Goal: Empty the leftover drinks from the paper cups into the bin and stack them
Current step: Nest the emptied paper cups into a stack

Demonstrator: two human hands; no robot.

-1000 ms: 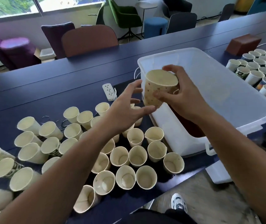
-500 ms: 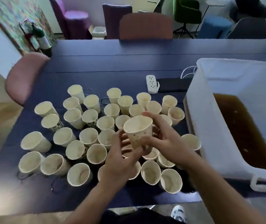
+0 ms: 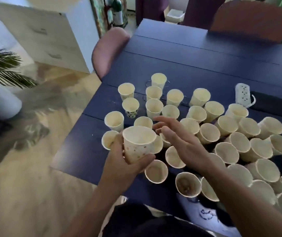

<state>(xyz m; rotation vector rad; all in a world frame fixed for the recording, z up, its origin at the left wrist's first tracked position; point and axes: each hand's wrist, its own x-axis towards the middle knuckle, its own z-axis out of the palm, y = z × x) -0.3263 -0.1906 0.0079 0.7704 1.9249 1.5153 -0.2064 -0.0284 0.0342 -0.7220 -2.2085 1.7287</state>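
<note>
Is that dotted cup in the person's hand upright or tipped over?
Upright, leaning slightly. The dotted cup has its open mouth facing up, gripped low by the left hand.

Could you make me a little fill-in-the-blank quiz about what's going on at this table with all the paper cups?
1. The spotted cup is held upright by the person's ____ hand.
2. The right hand hovers over the paper cups with its fingers ____.
3. The cups stand on a table whose top is dark ____.
4. Past the cups at the far right lies a white power ____.

Missing words: left; open; blue; strip
</note>
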